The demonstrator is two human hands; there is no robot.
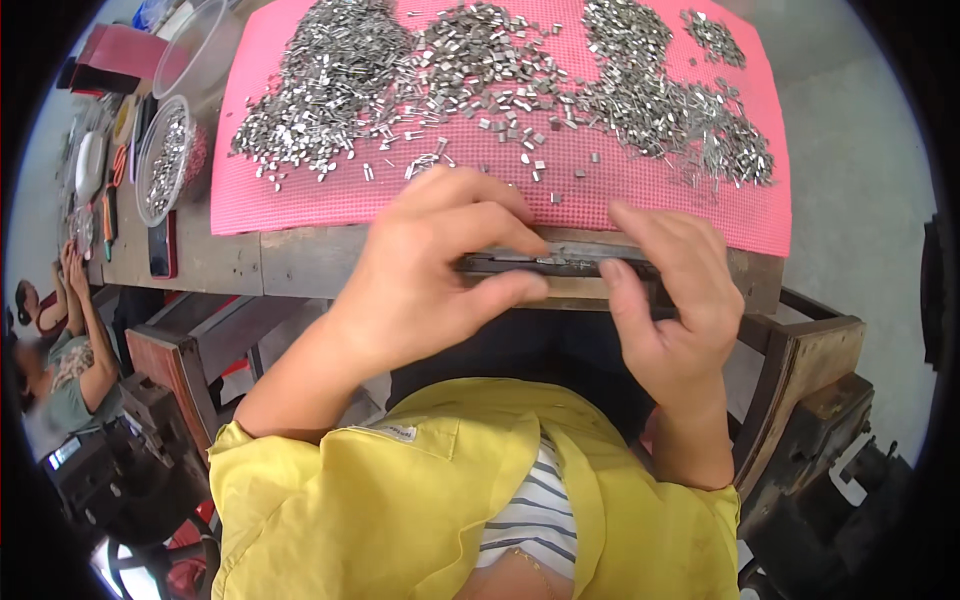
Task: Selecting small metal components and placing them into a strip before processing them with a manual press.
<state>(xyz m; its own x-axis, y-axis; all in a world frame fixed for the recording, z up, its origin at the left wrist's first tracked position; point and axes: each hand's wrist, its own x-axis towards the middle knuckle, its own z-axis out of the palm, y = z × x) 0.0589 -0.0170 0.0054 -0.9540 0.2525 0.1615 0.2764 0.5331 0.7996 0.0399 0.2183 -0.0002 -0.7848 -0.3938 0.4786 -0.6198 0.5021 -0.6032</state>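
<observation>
- Through the head view I see my 2 bare hands apart from each other, at the near edge of a worn grey-brown wooden table (235, 262).
- My left hand (450, 255) has its thumb and forefinger tips on either side of a narrow dark metal strip with small silvery bits along it (575, 266); I cannot tell whether they grip it.
- My right hand (680, 300) is spread, forefinger well away from the thumb; the thumb tip lies at the strip's right part, and I cannot tell if it presses there.
- The strip lies along the table edge, between my hands.
- Just beyond it, a pink mesh mat (300, 205) bears heaps of small silvery metal pieces (345, 75), with loose ones scattered nearer me.
- Left of the mat I have a round clear plastic tub (150, 205) holding more pieces, and a dark phone with a red edge (162, 248) near it.
- At far left, another person (90, 370) has both forearms raised.
</observation>
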